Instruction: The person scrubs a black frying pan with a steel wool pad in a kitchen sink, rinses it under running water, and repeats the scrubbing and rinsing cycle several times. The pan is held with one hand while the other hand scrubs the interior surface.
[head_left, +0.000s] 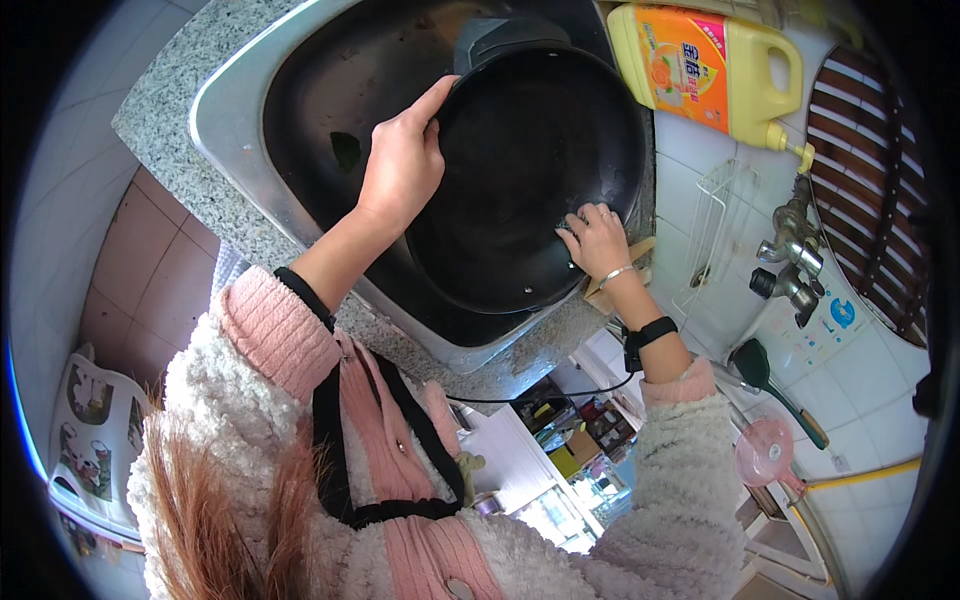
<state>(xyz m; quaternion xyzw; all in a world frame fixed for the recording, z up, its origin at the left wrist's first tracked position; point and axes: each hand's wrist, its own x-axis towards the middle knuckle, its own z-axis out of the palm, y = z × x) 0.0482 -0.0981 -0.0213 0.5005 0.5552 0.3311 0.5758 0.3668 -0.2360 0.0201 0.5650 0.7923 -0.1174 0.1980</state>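
A large black frying pan (525, 165) rests tilted in the metal sink (225, 127). My left hand (405, 161) grips the pan's left rim, with the index finger stretched along the edge. At the lower right of the pan, my right hand (598, 236) presses a small dark scrubbing pad against the inner wall; the fingers cover most of it. Behind the pan's far rim shows a grey, partly hidden object (480, 41). A green leaf (346, 151) lies in the sink to the left of my left hand.
A yellow detergent jug (750, 67) with a pump lies beyond the sink's right side. Wall taps (795, 247), a wire rack (709, 232), a green spatula (776, 390) and a pink plastic ladle (763, 450) are at the right. Granite counter (180, 112) borders the sink. A cable runs from my right wrist.
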